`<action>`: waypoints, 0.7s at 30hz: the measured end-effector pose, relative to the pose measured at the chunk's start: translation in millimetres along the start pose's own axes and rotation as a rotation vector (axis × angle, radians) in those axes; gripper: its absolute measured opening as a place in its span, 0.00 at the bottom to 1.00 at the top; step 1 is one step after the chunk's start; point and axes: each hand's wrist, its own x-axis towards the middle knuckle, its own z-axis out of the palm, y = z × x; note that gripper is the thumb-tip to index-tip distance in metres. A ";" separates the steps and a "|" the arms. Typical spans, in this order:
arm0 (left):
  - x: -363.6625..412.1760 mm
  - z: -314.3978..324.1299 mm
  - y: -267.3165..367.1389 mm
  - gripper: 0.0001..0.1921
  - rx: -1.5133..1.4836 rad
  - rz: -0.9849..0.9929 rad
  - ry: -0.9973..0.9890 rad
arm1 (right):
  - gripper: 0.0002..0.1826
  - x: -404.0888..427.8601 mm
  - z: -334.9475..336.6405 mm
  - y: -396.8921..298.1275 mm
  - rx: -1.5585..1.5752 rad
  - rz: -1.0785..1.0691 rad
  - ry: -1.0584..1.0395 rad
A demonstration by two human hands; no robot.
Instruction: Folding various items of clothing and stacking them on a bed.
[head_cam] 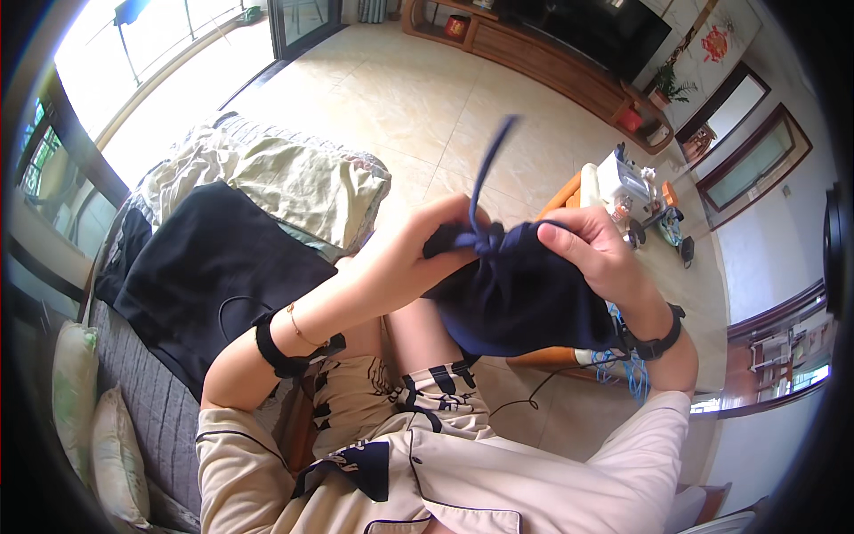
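Observation:
A dark navy cloth garment (527,307) hangs bunched between my hands, above my lap. A blue drawstring (488,167) is knotted at its gathered top edge, with one end standing up in the air. My left hand (434,240) pinches the fabric just left of the knot. My right hand (590,250) grips the gathered edge to the right of it, thumb on top. Black straps circle both wrists. A larger black cloth (220,274) lies spread on the sofa to the left.
Pale green crumpled cloth (300,187) covers the far part of the grey quilted sofa (147,374). Two cushions (119,454) lie at the lower left. To the right, a table (694,320) bears a white box (620,177) and small items. A dark cable (534,400) hangs below the garment.

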 end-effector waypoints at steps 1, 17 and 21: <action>-1.3 1.6 0.0 0.11 -0.035 0.040 0.006 | 0.13 -1.3 1.8 -1.1 -0.001 -0.002 -0.005; -16.5 1.5 5.7 0.13 0.304 0.153 0.261 | 0.09 3.2 26.0 2.7 0.394 0.090 0.149; -28.7 22.4 21.8 0.41 0.384 0.201 0.071 | 0.11 4.9 48.5 -7.0 0.330 0.097 0.049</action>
